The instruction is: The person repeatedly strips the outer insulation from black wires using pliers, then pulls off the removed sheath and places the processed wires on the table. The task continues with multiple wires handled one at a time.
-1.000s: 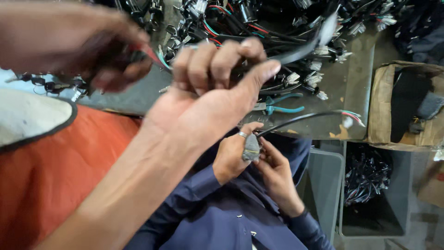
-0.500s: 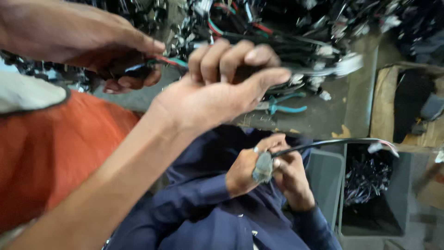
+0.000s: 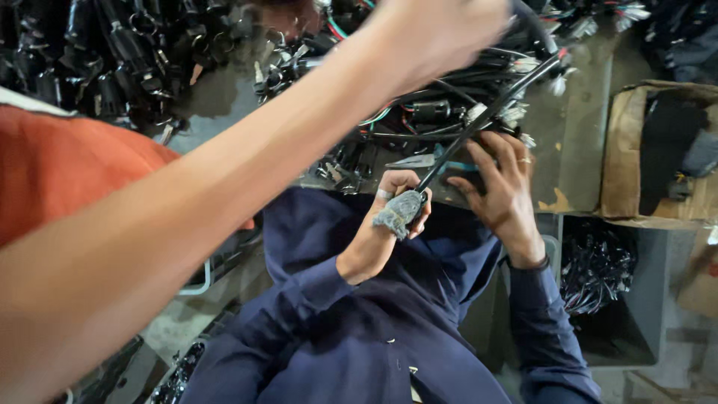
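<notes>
My right hand (image 3: 441, 26) is blurred at the top edge, its bare forearm crossing the view from the lower left. It looks closed on a black cable (image 3: 493, 112). The cable slants down to a co-worker in a navy shirt (image 3: 389, 322). One of that person's hands (image 3: 389, 217) holds its grey, cloth-wrapped end (image 3: 396, 212), and the other (image 3: 505, 183) rests on the table edge. Only a blurred sliver of my left hand (image 3: 288, 9) shows at the top, and its grip is hidden.
A heap of black wire harnesses and connectors (image 3: 112, 52) covers the grey table (image 3: 576, 150). Teal-handled pliers (image 3: 449, 164) lie near the co-worker's hands. A cardboard box (image 3: 658, 150) stands at right above a bin of black parts (image 3: 598, 277). Orange cloth (image 3: 67, 172) fills the left.
My right hand has risen to the top edge with the cable. My left hand has slid almost out of view. The co-worker's hands have moved up to the table edge.
</notes>
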